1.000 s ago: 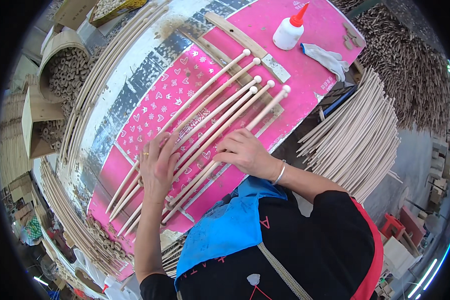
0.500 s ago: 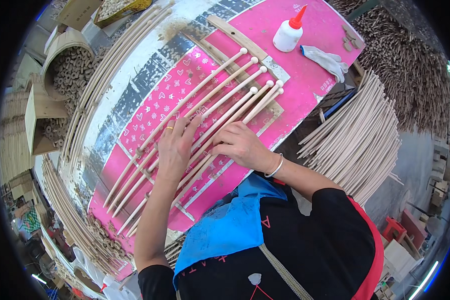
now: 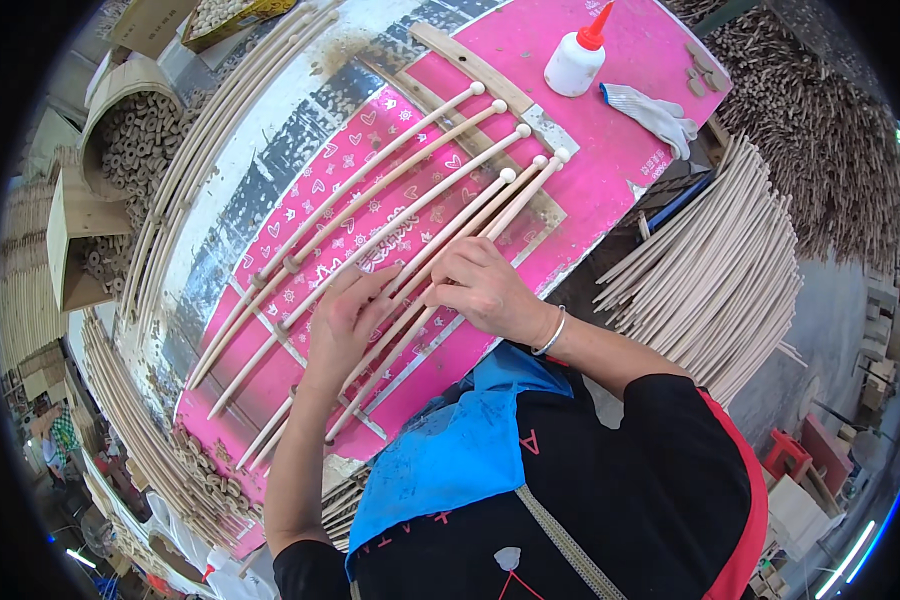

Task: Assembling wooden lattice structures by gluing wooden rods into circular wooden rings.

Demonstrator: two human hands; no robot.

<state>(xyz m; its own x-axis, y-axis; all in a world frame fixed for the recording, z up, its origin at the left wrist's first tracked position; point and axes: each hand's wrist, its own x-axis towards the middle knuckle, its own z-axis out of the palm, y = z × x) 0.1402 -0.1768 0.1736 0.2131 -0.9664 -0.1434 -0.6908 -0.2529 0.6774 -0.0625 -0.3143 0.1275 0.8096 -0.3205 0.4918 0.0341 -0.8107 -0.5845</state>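
Observation:
Several pale wooden sticks [image 3: 410,140] lie side by side on the pink patterned table top, each with a round ball at its far end. Small wooden rings [image 3: 291,264] sit around some of them toward their near ends. My left hand [image 3: 348,312] lies over the middle sticks, fingers bent but apart, touching them. To its right, my right hand [image 3: 485,290] has its fingers curled closed around a stick at the right side of the row; the fingertips are partly hidden.
A white glue bottle [image 3: 575,62] with a red nozzle stands at the far right, beside a white glove [image 3: 653,120]. Wooden strips [image 3: 475,70] lie across the table near the ball ends. Bundled sticks [image 3: 710,280] are stacked to the right. A round container [image 3: 135,135] of wooden rings stands left.
The leftmost sticks have shifted left and away from the others. My left hand has moved back down and drawn its fingers in, while my right hand has stayed nearly in place.

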